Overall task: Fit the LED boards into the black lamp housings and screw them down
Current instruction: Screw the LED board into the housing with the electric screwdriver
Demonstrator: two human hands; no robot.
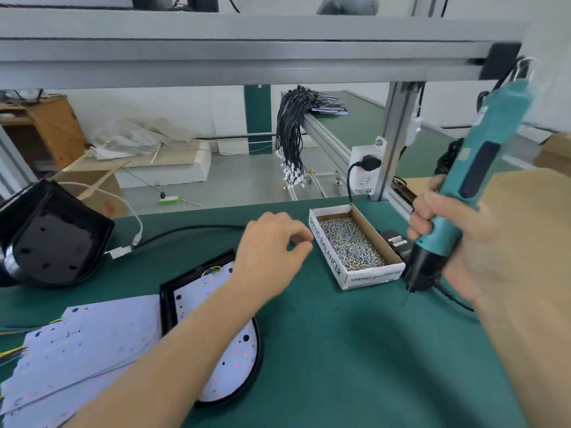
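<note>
A black lamp housing [167, 307] lies on the green mat with a white LED board [230, 359] seated in it; my left forearm crosses over it. My left hand [268, 251] hovers just left of the screw box [370, 278], fingers curled with thumb and fingertips together; whether it pinches a screw cannot be seen. My right hand [457, 239] grips a teal electric screwdriver [472, 180], held upright with its bit [407, 296] just above the mat right of the box. A stack of loose LED boards [83, 344] lies at the lower left.
Another black housing [52, 236] stands tilted at the left edge with a white cable and connector [120, 252]. A black cord runs across the mat. An aluminium frame [247, 50] spans overhead; a socket [366, 168] and a bundle of black wires [293, 134] sit behind.
</note>
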